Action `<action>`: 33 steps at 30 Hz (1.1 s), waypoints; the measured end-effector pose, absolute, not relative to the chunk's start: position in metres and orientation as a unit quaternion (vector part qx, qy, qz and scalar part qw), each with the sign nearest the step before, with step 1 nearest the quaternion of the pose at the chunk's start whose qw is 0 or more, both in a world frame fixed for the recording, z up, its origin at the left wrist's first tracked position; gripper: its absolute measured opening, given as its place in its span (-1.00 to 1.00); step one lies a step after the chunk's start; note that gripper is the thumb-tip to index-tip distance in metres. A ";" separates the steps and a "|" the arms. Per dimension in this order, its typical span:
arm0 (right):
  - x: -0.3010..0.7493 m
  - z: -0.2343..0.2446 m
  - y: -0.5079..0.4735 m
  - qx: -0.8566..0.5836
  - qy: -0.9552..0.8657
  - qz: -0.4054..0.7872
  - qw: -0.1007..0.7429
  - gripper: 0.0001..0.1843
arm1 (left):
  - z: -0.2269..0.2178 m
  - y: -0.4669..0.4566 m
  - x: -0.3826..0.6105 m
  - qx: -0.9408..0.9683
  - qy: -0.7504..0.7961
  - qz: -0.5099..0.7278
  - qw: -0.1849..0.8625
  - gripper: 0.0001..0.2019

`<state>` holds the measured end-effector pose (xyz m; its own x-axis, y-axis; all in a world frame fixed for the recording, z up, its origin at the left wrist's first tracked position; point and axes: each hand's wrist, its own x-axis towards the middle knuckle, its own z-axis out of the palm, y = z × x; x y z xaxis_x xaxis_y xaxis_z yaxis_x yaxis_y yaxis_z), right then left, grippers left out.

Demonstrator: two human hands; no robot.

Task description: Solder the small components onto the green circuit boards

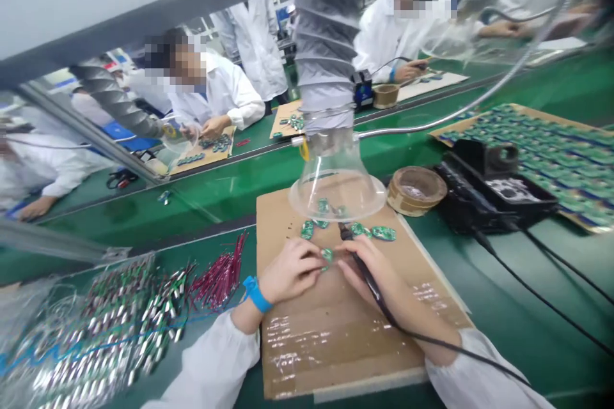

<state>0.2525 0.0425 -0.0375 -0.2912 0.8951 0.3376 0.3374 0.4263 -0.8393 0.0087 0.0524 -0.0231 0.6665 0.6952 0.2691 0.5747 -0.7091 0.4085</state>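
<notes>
My left hand [297, 266], with a blue band at its wrist, is closed on the edge of a small green circuit board [327, 255] above the cardboard sheet [307, 332]. In my right hand [371, 265] lies a black soldering iron [367, 275], its cable running back along the forearm. Its tip points away from me, under the clear fume hood [338, 195]. Several more green boards [384, 233] lie on the cardboard just beyond my hands, some partly seen through the hood's rim.
Left of the cardboard lie red wires [223, 281] and many metal-ended parts with wires [115, 326]. To the right stand a tape roll [416, 190], a black soldering-iron stand [494, 188] and a panel of boards [542, 153]. Co-workers in white sit across the bench.
</notes>
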 end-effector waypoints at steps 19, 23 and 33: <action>0.230 -0.038 0.028 -0.366 -0.854 0.255 0.267 -0.62 | -0.034 0.052 -0.122 0.681 0.700 0.208 0.049 -0.94; 0.235 -0.047 0.027 -0.381 -0.842 0.227 0.308 -0.67 | -0.035 0.051 -0.123 0.661 0.716 0.213 0.068 -0.91; 0.223 -0.053 0.027 -0.398 -0.854 0.160 0.295 -0.68 | -0.032 0.049 -0.118 0.636 0.724 0.254 0.086 -0.81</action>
<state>0.2234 0.0273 -0.0527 -0.5091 0.7740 0.3764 0.5848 0.6320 -0.5085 -0.1177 0.0485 -0.0320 -0.1759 0.9642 0.1982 0.8771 0.0621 0.4763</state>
